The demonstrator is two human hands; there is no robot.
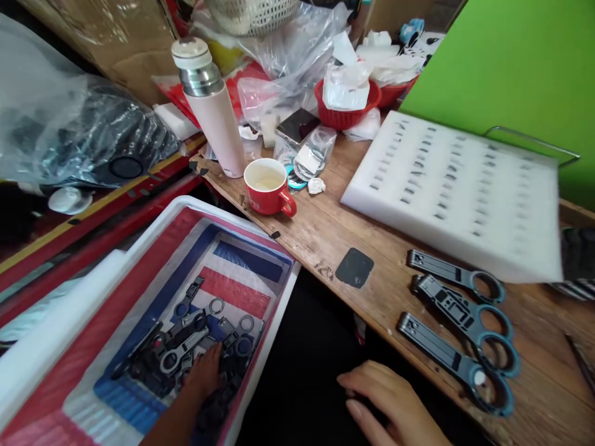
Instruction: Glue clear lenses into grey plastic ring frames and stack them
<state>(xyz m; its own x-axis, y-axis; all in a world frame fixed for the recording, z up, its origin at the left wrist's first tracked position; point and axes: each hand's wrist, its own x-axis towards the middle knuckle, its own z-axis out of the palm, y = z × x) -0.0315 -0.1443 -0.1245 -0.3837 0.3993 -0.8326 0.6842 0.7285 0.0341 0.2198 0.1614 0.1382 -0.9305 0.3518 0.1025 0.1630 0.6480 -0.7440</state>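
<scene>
My left hand [207,371] reaches down into a white-rimmed tray [174,207] lined with red, white and blue striped sheeting. Its fingertips are among a heap of black and grey ring-ended parts [186,344], so what they hold, if anything, is hidden. My right hand [385,399] hovers by the wooden table's front edge, over dark clothing. Its fingers are loosely bent and apart, with nothing visible between them. Right of it, on the table, lie several flat grey-and-black parts with blue-grey rings [458,313], side by side and partly overlapping.
A white foam block [446,186] with rows of small dark pieces leans near a green panel [511,68]. A red mug [264,201] with liquid and a pink flask [216,124] stand near the table's left edge. A dark square pad [354,267], phone [297,126] and red basket [341,116] lie beyond.
</scene>
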